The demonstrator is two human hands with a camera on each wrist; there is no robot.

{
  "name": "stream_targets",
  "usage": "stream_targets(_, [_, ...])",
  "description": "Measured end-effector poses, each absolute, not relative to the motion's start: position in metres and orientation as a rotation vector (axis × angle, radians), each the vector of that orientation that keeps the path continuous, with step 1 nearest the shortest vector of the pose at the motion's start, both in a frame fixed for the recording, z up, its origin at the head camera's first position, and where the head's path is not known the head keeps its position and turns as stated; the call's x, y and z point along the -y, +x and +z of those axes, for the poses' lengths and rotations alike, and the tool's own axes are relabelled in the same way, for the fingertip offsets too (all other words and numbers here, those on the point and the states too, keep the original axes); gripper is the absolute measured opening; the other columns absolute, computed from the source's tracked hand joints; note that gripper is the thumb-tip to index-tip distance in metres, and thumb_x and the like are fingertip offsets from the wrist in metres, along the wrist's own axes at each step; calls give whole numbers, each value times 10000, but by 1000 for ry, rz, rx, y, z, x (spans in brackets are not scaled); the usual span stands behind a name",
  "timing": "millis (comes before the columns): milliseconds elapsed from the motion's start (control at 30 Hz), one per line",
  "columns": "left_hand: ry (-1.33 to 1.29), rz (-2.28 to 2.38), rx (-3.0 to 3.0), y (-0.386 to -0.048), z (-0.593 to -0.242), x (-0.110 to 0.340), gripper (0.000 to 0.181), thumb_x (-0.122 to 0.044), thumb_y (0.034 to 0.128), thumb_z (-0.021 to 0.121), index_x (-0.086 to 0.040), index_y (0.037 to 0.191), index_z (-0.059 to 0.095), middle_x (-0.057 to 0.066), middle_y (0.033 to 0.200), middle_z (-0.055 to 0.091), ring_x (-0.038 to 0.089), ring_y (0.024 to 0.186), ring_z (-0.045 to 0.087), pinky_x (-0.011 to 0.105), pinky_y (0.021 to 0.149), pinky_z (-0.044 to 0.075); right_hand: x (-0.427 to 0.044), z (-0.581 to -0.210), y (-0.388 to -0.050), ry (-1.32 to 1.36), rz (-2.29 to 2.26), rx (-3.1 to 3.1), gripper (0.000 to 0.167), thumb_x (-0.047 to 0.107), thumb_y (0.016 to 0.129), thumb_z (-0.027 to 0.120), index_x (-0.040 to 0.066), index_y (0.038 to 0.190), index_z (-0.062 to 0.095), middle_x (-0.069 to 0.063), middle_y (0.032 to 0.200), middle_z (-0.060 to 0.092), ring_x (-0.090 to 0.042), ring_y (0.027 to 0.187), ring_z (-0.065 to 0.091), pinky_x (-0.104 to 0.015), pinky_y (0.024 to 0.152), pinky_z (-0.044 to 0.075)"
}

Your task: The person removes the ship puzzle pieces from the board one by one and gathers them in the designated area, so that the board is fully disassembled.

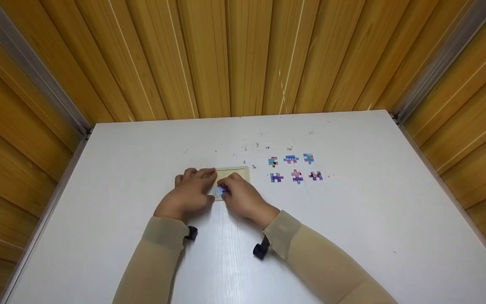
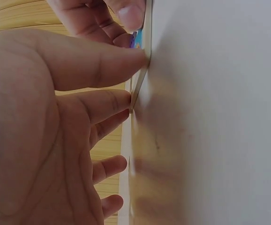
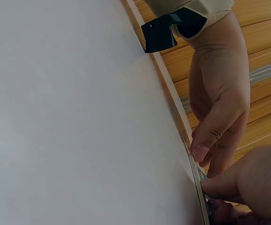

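A shallow light wooden puzzle tray lies on the table between the hands. My left hand is at its left side, thumb and index finger extended and touching the edge; the other fingers are spread. Over the tray, my right hand pinches a purple-and-blue jigsaw piece between thumb and fingers, low at the tray's near left part. Fingers cover much of that piece, so whether it touches the tray floor cannot be told. In the left wrist view, a bit of blue jigsaw piece shows beneath the right fingertips.
Right of the tray, several loose jigsaw pieces lie in two rows, among them a pink piece and a blue piece. Small dark specks mark the white table behind the tray. Wood-patterned panels rise at the back and sides.
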State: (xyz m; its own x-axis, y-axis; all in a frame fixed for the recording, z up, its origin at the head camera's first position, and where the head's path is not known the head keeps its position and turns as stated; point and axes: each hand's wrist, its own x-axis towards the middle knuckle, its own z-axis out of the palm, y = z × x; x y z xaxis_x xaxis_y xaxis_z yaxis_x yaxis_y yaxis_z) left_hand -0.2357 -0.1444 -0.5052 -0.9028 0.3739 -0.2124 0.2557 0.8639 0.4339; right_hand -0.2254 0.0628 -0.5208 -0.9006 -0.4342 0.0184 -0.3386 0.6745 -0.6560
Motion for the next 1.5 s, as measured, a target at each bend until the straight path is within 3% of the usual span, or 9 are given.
stream_targets(800, [482,571,-2736,-237,-506,146,790,-301,1040,679,-180,1767,397,-2,1874,334,448,1720,216,725,1347,176,-66,-520,-227,-675,-1009,-2705,450,78,1095,674,-6,1537,674,-197,1398,669,-341,1300,694,-508,1183,558])
stream_targets(1233, [493,578,-2730,-237,-508,145,794,-300,1033,682,-162,1764,406,1,1871,337,431,1712,229,716,1328,193,-73,-513,-230,-648,-1135,-2625,390,42,1094,655,-51,1468,710,-236,1383,667,-373,1316,680,-541,1196,538])
stream_targets(1500, [496,564,-2743,-237,-506,145,790,-307,1040,689,-161,1764,409,1,1869,347,434,1709,245,717,1328,209,-78,-507,-230,-642,-1125,-2596,370,77,1101,672,-21,1452,733,-215,1359,681,-373,1307,680,-543,1199,533])
